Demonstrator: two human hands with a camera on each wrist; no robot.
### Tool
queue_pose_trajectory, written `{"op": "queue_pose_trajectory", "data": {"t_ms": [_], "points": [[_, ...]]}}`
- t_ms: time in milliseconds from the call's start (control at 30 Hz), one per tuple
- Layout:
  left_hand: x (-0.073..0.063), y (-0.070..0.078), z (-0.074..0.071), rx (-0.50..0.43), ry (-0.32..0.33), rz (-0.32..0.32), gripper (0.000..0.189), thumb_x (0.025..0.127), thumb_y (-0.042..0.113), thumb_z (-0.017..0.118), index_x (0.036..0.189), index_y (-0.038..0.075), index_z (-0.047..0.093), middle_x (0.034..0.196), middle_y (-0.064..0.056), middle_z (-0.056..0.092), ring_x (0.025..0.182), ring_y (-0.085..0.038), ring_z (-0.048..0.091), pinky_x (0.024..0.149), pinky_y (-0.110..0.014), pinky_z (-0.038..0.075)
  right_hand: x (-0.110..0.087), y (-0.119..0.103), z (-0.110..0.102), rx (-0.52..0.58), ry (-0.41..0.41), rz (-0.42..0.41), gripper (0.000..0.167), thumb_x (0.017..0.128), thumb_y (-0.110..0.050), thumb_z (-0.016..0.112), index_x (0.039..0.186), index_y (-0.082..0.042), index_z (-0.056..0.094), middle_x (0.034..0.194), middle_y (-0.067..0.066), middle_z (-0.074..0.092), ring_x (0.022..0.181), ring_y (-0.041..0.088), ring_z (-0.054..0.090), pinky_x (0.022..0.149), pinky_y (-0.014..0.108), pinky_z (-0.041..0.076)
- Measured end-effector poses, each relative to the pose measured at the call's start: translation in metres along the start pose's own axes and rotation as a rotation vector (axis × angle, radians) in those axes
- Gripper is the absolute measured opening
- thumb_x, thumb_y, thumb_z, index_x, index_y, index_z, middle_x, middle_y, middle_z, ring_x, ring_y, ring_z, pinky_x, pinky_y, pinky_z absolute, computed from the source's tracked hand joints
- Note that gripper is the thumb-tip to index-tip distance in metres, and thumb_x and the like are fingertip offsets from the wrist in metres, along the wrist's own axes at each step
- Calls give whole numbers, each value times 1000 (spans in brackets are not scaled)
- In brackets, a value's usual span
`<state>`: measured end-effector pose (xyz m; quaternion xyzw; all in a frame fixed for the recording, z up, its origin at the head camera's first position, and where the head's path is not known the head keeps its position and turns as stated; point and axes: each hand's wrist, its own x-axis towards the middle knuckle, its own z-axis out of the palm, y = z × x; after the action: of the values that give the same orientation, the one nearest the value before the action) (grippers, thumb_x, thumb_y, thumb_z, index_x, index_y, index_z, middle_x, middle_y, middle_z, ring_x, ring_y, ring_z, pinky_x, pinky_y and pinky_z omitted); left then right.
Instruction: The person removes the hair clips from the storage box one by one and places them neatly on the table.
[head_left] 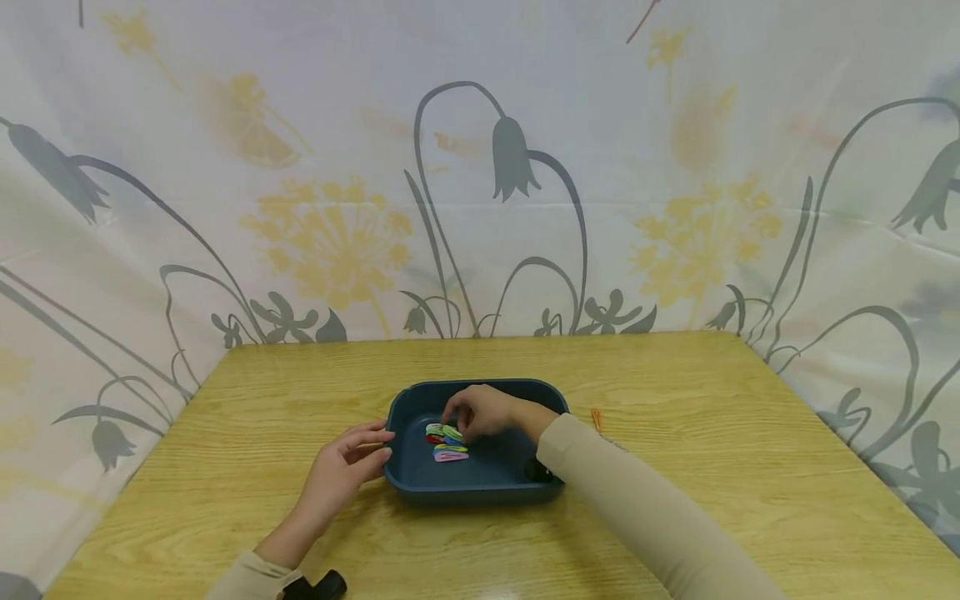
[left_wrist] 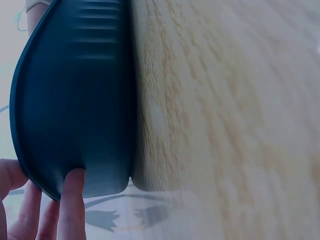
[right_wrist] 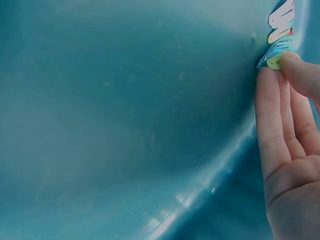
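Observation:
A dark blue tray (head_left: 480, 493) stands on the wooden table in the head view. Inside its left part lies a small group of colourful snap hair clips (head_left: 451, 455), among them pink, blue, red and green ones. My right hand (head_left: 483, 412) reaches over them. In the right wrist view, its thumb and fingertips pinch a yellow-green hair clip (right_wrist: 273, 62) beside the other clips. My left hand (head_left: 348, 465) holds the tray's left rim. The left wrist view shows one digit against the outer wall (left_wrist: 75, 120) and other fingers at the rim.
On the table (head_left: 300, 383), a small orange item (head_left: 596, 418) lies right of the tray, with something thin partly hidden by the right sleeve (head_left: 637, 508). A patterned cloth (head_left: 480, 208) hangs behind the table. Black devices sit at both wrists.

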<state>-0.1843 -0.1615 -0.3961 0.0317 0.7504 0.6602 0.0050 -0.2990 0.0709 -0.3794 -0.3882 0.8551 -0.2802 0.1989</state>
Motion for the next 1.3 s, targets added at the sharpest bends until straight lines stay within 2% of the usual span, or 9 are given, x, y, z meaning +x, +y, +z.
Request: {"op": "queue_pose_trajectory", "data": {"t_ms": [200, 433, 767, 1133, 1300], "points": [[0, -1, 0, -5, -1, 5, 29, 87, 0, 62, 115, -10, 60, 133, -14, 47, 107, -30, 57, 77, -30, 55, -2, 0, -1, 34, 12, -2, 26, 83, 5, 65, 107, -5, 65, 70, -3, 58, 61, 9, 53, 55, 21, 45], [1, -2, 0, -6, 4, 11, 29, 87, 0, 62, 114, -10, 61, 133, -15, 47, 107, -30, 57, 77, -30, 55, -5, -4, -6, 107, 48, -7, 26, 84, 7, 61, 107, -4, 64, 73, 3, 58, 64, 19, 59, 56, 26, 51], [0, -2, 1, -25, 0, 19, 29, 87, -1, 62, 114, -11, 60, 133, -15, 46, 108, -31, 57, 77, -30, 55, -9, -8, -18, 140, 108, -57, 28, 86, 4, 60, 113, -4, 61, 77, 3, 59, 68, 18, 60, 61, 26, 51], [0, -2, 2, -25, 12, 18, 28, 86, -2, 62, 113, -11, 61, 132, -16, 47, 106, -31, 58, 76, -30, 55, -18, -14, -36, 165, 199, -69, 31, 84, 4, 64, 114, -1, 61, 79, 3, 57, 71, 15, 58, 66, 25, 54], [-1, 0, 2, -23, 15, 20, 27, 86, -4, 62, 112, -12, 61, 131, -16, 48, 106, -33, 57, 76, -30, 55, -22, -13, -42, 178, 229, -74, 30, 84, 4, 64, 113, -3, 61, 81, 4, 58, 72, 15, 59, 67, 28, 54]]}}
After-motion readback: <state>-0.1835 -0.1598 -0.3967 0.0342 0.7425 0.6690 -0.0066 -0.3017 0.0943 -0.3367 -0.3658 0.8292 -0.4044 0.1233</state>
